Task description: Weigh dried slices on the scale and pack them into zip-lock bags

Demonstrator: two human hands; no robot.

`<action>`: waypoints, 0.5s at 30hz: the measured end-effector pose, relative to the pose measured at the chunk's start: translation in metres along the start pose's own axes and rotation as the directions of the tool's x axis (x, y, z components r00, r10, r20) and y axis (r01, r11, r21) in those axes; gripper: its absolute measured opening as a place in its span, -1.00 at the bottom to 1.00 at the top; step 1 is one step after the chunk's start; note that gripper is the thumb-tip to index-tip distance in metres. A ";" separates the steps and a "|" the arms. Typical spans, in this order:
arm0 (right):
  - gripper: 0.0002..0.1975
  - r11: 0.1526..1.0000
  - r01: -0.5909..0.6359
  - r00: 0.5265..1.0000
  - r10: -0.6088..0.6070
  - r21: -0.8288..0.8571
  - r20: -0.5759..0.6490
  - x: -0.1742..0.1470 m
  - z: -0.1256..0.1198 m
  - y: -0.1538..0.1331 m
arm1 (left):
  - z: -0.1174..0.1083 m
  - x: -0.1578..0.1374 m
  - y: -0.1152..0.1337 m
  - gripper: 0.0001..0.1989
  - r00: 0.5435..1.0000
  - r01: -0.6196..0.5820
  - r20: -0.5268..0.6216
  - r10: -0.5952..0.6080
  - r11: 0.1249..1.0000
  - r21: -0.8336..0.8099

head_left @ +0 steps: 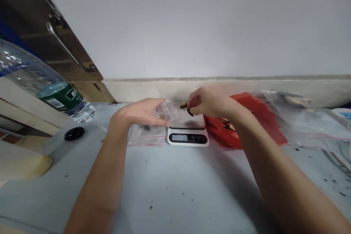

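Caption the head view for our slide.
Left hand holds a bag; right hand pinches a dark piece above a scale.

Around the white scale (188, 142), the left hand (142, 111) at nine o'clock holds a small clear bag (171, 109); the right hand (205, 101) at one o'clock pinches a dark curled piece (190, 112). A red bag (261, 115) lies at three o'clock; a black disc (74, 134), farther out at nine.

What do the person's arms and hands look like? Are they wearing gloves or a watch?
No gloves! The left hand and right hand are bare. The left forearm and right forearm narrow toward the hands, with no sleeves in view. No watch or bracelet shows either.
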State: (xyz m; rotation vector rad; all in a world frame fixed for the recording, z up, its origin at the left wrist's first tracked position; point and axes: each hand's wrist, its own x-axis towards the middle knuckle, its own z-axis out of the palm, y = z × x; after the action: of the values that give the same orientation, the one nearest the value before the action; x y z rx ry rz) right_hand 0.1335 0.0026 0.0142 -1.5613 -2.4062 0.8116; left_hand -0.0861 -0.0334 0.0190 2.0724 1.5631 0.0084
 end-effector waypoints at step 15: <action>-0.64 0.935 0.310 0.949 -0.294 -0.172 0.113 0.027 0.024 0.011 | -0.006 -0.008 -0.009 -0.32 0.998 0.067 -0.005 -0.067 0.998 -0.023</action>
State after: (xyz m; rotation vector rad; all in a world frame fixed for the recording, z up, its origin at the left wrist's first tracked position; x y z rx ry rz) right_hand 0.1201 0.0216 -0.0159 -1.1822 -2.7621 0.6170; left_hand -0.0989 -0.0360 0.0227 2.0032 1.6274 0.0076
